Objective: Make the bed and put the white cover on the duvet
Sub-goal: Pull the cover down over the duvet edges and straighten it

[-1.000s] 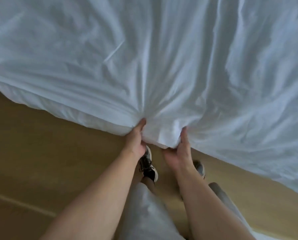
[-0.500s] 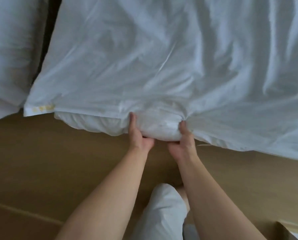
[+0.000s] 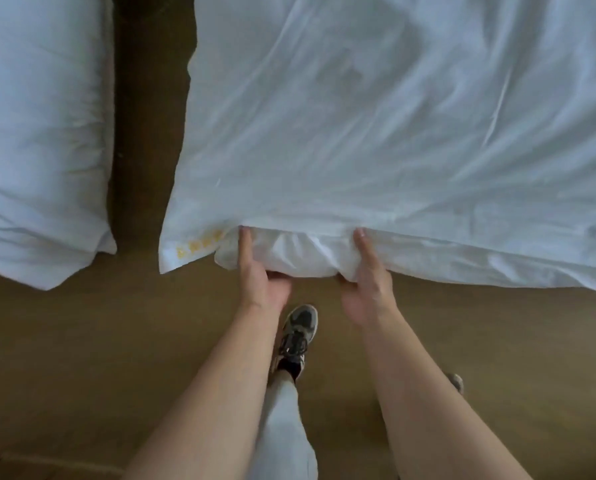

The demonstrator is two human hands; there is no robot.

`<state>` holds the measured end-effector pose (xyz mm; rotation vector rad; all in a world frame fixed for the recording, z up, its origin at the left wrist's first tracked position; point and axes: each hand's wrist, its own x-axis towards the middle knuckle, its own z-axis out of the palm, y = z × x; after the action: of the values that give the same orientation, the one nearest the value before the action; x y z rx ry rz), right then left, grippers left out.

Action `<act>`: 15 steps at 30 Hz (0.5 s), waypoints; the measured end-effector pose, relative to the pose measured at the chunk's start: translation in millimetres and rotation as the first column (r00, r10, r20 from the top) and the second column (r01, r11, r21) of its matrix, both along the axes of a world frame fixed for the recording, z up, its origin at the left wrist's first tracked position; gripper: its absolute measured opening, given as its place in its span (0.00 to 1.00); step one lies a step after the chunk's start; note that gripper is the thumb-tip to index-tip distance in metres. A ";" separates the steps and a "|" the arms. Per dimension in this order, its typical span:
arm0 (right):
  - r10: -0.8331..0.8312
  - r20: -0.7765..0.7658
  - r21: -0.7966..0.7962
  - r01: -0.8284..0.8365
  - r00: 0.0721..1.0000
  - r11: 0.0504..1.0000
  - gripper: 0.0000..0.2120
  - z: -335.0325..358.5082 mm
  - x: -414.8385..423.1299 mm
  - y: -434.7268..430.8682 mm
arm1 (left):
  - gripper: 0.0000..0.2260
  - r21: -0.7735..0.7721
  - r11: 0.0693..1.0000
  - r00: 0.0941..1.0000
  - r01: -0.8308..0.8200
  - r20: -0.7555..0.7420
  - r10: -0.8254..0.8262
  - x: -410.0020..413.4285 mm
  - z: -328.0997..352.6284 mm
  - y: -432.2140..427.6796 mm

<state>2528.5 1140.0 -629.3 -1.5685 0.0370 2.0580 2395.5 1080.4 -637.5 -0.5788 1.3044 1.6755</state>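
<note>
Below the camera, the white duvet cover [image 3: 393, 133] spreads across the upper and right part of the view, its near edge hanging over the wooden floor [image 3: 116, 358]. The cloth is thin and smooth, creased in long soft folds that run diagonally towards the near edge, with a few darker shadowed patches showing through near the top. At its near left corner a short row of yellow embroidered marks [image 3: 199, 245] sits on the hem; they are too blurred to read. Just under that hem a thicker, puffier roll of white, the duvet [image 3: 300, 254], bulges out in a gathered bunch between the two hands. The left hand [image 3: 258, 282] grips the left end of this bunch, thumb stretched straight up against the fabric to the cover's edge and the other fingers curled underneath, out of sight. The right hand [image 3: 369, 289] holds the right end in the same way, one digit laid straight up the cloth and the rest tucked beneath. The hands are apart, with the bunched duvet sagging between them. Well to the left, across a dark gap [image 3: 147, 116], lies a second mass of white bedding [image 3: 40, 133]. Between the bare forearms a grey and black shoe [image 3: 298, 337] and a pale trouser leg [image 3: 282, 427] stand on the floor.
</note>
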 end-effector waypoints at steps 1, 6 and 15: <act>0.025 -0.029 -0.003 -0.025 0.999 1.000 0.38 -2.0 -23.4 -8.9 | 0.21 0.017 1.000 0.999 0.019 -0.034 -0.018 -27.2 1.8 -6.5; -0.127 -0.141 -0.086 0.116 0.982 0.990 0.31 3.5 -139.7 -56.3 | 0.26 -0.006 0.970 0.961 0.243 0.136 -0.240 -70.0 -19.8 -47.6; -0.240 0.246 -0.115 0.274 0.939 0.955 0.22 -29.0 -172.2 -89.9 | 0.31 0.010 0.757 0.756 0.654 -0.046 -0.653 -236.0 8.9 -50.9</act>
<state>2356.3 1050.1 -658.3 -1.7781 0.3007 1.6948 2159.5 1029.5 -628.6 -0.0373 1.3094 1.1099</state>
